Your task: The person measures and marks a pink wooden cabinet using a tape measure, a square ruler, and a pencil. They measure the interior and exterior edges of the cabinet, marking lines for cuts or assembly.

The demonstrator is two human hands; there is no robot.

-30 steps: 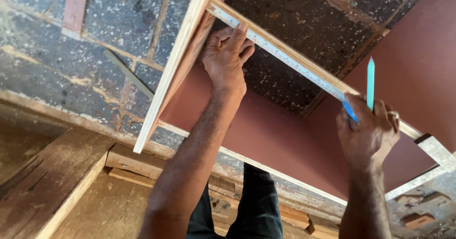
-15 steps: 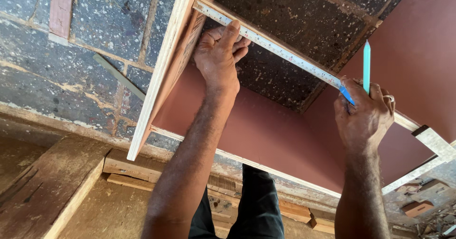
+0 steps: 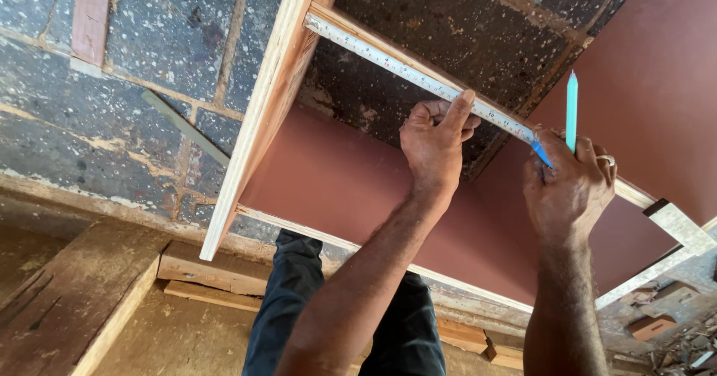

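Observation:
A white measuring tape [image 3: 373,51] lies stretched along the top edge of a back plywood panel of a box with reddish-brown faces [image 3: 351,189]. Its end sits at the left side panel [image 3: 261,115]. My left hand [image 3: 437,133] is curled at the middle of the tape, thumb pressing it onto the edge. My right hand [image 3: 571,189] holds the tape's blue end at the fingertips, together with a teal pencil [image 3: 572,111] that points up. A ring is on one finger.
Speckled dark stone floor [image 3: 149,40] shows around and inside the box. A thin grey strip [image 3: 183,126] lies on it to the left. Rough wooden planks [image 3: 82,286] and offcuts [image 3: 216,268] lie below. My dark-trousered legs [image 3: 284,301] stand against the front panel.
My left hand has slid right along the tape, from near the left corner to the middle. My right hand with the pencil has stayed where it was. My leg has shifted left.

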